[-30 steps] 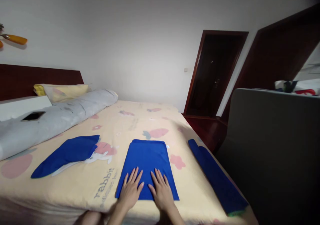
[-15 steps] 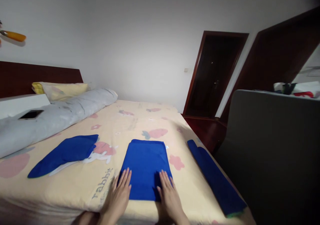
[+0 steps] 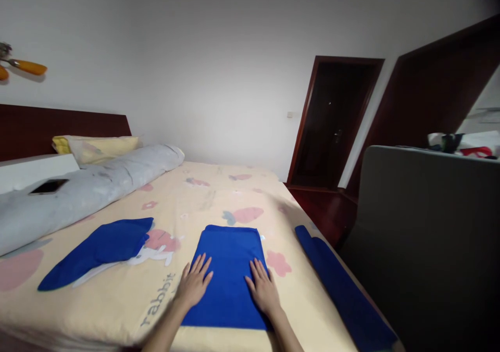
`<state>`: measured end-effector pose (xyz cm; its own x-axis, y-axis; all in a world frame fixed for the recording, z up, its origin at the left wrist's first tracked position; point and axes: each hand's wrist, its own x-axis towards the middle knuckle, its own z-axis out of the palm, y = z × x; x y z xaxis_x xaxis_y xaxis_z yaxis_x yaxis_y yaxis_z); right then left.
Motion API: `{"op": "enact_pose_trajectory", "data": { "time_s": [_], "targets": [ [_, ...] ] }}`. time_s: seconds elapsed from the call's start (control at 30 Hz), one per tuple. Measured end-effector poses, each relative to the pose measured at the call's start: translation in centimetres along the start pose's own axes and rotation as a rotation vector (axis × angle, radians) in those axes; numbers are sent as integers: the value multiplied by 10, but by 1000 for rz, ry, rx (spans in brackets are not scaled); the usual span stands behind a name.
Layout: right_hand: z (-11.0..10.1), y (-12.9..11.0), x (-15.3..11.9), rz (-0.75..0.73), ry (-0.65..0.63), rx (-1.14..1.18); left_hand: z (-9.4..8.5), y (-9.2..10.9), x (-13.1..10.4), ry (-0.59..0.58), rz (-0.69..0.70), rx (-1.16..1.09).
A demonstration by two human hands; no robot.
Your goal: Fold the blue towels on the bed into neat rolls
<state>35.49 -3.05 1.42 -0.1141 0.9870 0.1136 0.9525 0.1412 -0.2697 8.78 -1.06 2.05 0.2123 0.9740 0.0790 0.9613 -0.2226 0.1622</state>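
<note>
A blue cloth (image 3: 229, 284), folded into a flat rectangle, lies on the bed in front of me. My left hand (image 3: 195, 280) rests flat on its left edge, fingers spread. On its right edge lies my right hand (image 3: 263, 285), also flat with the fingers apart. Off to the left is a second blue cloth (image 3: 101, 248), loosely bunched on the printed sheet. A third blue cloth (image 3: 344, 289), long and narrow, runs along the bed's right edge.
The bed's cream sheet (image 3: 219, 196) has strawberry and rabbit prints. A long grey bolster (image 3: 117, 175) with a phone (image 3: 49, 186) on it lies at the left, near a yellow pillow (image 3: 105, 148). A grey panel (image 3: 425, 237) stands at the right beyond the bed's edge.
Both hands have slid a little forward along the folded cloth's sides, away from me. The view has tipped slightly upward. The other two cloths lie as before.
</note>
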Motion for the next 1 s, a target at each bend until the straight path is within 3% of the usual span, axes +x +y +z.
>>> {"op": "enact_pose_trajectory", "data": {
  "time_s": [0.1, 0.17, 0.27, 0.4, 0.5, 0.63, 0.83, 1.0],
  "targets": [
    [0, 21, -4, 99, 1, -32, 2, -23, -6, 25, -62, 49],
    [-1, 19, -4, 131, 12, -51, 6, -25, -8, 70, -78, 86],
    [-3, -3, 5, 50, -1, -37, 15, -9, -4, 107, 1, 75],
    [-4, -44, 27, -273, -134, 94, 22, 23, 21, 48, 285, -37],
    [-2, -56, 46, -353, -151, 146, 17, 34, 46, -45, 299, -59],
    [-3, -31, 68, -288, -96, 103, 4, 17, 70, -74, 194, -48],
    [-12, 32, 86, 1, -112, 19, -6, -33, 84, -69, -28, -34],
    [-7, 38, 96, 135, -97, -40, -3, -48, 93, -76, -202, -68]
  ]
}}
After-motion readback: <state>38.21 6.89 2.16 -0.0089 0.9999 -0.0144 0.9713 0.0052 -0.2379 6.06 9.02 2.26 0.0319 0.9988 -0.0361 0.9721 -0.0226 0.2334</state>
